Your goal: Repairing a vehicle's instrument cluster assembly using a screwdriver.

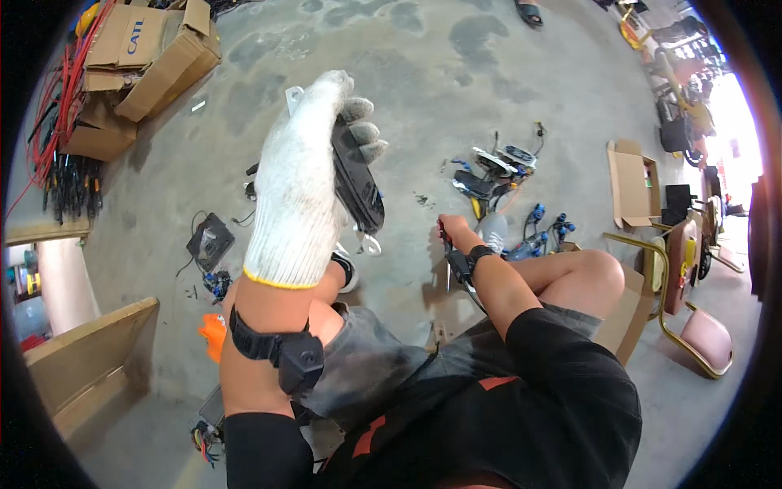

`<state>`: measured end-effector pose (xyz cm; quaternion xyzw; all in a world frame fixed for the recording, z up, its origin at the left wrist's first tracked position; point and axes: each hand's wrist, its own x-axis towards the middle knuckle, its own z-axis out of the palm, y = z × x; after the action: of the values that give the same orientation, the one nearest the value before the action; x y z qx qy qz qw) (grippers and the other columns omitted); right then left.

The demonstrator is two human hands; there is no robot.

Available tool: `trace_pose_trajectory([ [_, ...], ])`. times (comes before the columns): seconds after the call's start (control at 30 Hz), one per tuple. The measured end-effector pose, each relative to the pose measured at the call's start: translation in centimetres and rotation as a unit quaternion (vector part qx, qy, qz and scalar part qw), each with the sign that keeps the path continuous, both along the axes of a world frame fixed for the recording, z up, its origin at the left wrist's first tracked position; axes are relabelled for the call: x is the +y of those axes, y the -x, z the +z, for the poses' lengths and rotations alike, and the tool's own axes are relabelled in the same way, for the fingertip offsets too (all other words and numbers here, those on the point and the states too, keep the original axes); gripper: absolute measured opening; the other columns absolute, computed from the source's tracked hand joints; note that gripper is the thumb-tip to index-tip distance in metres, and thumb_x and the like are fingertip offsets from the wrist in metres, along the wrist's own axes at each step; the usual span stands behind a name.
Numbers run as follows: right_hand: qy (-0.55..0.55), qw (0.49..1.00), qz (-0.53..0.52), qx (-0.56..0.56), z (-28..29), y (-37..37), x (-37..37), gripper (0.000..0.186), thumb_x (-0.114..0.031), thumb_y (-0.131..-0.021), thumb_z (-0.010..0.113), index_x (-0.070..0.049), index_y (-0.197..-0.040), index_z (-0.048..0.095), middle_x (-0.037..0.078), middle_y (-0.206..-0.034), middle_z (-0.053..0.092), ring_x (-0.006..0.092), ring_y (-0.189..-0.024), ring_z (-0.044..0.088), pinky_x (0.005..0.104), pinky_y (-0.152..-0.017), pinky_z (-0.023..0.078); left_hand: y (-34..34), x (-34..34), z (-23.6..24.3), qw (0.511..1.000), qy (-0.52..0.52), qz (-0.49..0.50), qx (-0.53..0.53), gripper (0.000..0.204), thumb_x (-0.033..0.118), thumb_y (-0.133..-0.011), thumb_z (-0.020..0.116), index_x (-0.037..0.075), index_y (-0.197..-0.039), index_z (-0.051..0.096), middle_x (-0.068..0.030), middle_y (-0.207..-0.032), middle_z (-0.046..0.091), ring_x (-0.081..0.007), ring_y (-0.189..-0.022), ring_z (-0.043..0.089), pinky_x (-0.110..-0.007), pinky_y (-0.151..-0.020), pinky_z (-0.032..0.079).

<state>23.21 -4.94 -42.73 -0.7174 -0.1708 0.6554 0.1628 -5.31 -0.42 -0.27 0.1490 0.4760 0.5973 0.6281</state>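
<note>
My left hand (314, 147), in a white knit glove with a yellow cuff edge, is raised in front of me. Its fingers wrap round a long black casing (355, 175) with metal tabs at its ends. Lower and to the right, my bare right hand (454, 230) is closed near my right knee. A black-handled tool with a thin metal shaft (448, 277) points down from it; its exact kind is hard to make out. Beyond the right hand, several dark and silver device parts with wires (493, 173) lie on the floor, and blue-ended cable connectors (542, 236) lie beside my shoe.
Cardboard boxes (155, 61) and red cables (61, 122) stand at the far left. A black unit with wires (210, 243) lies left of my gloved arm. To the right are an opened carton (634, 183) and a chair with a pink seat (705, 338). Another person's foot (529, 13) shows at the top.
</note>
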Motion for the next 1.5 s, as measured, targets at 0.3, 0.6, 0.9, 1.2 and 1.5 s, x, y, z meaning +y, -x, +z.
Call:
trace_pose_trajectory([
  [0.3,0.056,0.992,-0.1,0.044,-6.4,3.0,3.4,0.031,-0.022,-0.095,0.047,-0.006,-0.069,0.05,0.01,-0.059,0.052,0.0243,-0.045,0.048,0.0387,-0.045,0.043,2.4,0.7,-0.3,0.995,0.051,0.03,0.085,0.034,0.031,-0.096,0.062,-0.001,-0.11,0.063,-0.0138,-0.09,0.07,-0.0208,-0.069,0.067,-0.037,-0.063,0.06],
  [0.6,0.056,0.996,-0.061,-0.031,-1.2,-0.3,5.7,0.017,-0.023,-0.096,0.055,-0.011,-0.085,0.059,0.001,-0.069,0.055,0.017,-0.054,0.055,0.0322,-0.044,0.044,0.4,1.8,-0.6,0.999,0.026,-0.01,0.042,0.032,0.028,-0.097,0.06,0.0,-0.113,0.061,-0.0138,-0.091,0.068,-0.0226,-0.072,0.067,-0.04,-0.068,0.06],
  [0.9,-0.196,0.969,0.123,0.082,15.1,4.0,6.1,0.035,-0.03,-0.092,0.068,-0.003,-0.115,0.066,0.003,-0.08,0.066,0.0148,-0.062,0.066,0.0254,-0.05,0.049,-2.6,1.0,-0.4,0.995,-0.013,-0.101,-0.015,0.03,0.031,-0.094,0.064,0.005,-0.109,0.062,-0.0101,-0.09,0.066,-0.0203,-0.072,0.064,-0.036,-0.066,0.057],
  [1.2,-0.448,0.834,0.31,-0.09,42.5,4.8,3.8,0.055,-0.041,-0.09,0.069,-0.001,-0.126,0.062,0.012,-0.102,0.071,0.0175,-0.08,0.07,0.0304,-0.057,0.052,-6.3,0.5,0.2,0.99,-0.031,-0.111,-0.081,0.029,0.036,-0.095,0.063,0.009,-0.105,0.06,-0.0084,-0.091,0.066,-0.0224,-0.076,0.063,-0.036,-0.069,0.055],
  [1.5,-0.506,0.683,0.4,-0.343,48.0,4.8,-0.8,0.052,-0.045,-0.081,0.072,0.001,-0.103,0.061,0.021,-0.08,0.069,0.0417,-0.077,0.066,0.0456,-0.07,0.052,-10.0,0.7,-1.0,0.931,-0.18,-0.184,-0.258,0.041,0.049,-0.101,0.048,0.016,-0.124,0.054,-0.0102,-0.109,0.064,-0.0265,-0.097,0.061,-0.044,-0.082,0.054],
])
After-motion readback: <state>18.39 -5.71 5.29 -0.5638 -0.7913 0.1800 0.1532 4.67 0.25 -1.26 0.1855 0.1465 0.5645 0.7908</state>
